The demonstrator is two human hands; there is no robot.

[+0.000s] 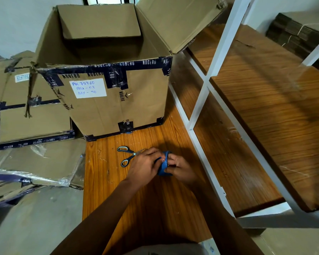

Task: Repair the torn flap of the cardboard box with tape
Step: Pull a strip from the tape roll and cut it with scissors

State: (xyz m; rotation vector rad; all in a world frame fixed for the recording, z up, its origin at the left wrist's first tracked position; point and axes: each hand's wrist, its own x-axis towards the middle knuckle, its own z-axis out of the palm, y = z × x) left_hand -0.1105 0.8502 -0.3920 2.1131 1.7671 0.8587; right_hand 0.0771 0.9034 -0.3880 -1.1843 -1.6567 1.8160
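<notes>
A large open cardboard box (118, 100) stands on the wooden table (136, 199), bound with dark printed tape and bearing a white label. Its flaps stand up; a torn, frayed strip (30, 89) hangs down at the near left corner. Close in front of the box, both hands hold a blue tape roll (164, 165) just above the table. My left hand (144, 166) covers its left side with fingers on the roll's face. My right hand (180, 169) grips its right edge. Scissors (127, 156) with grey-blue handles lie on the table beside my left hand.
Flattened and stacked cardboard boxes (29, 122) fill the left side, overlapping the table's left edge. A white metal rack (208, 85) with wooden shelves stands to the right. Bundled flat cartons (300, 28) rest on its far shelf.
</notes>
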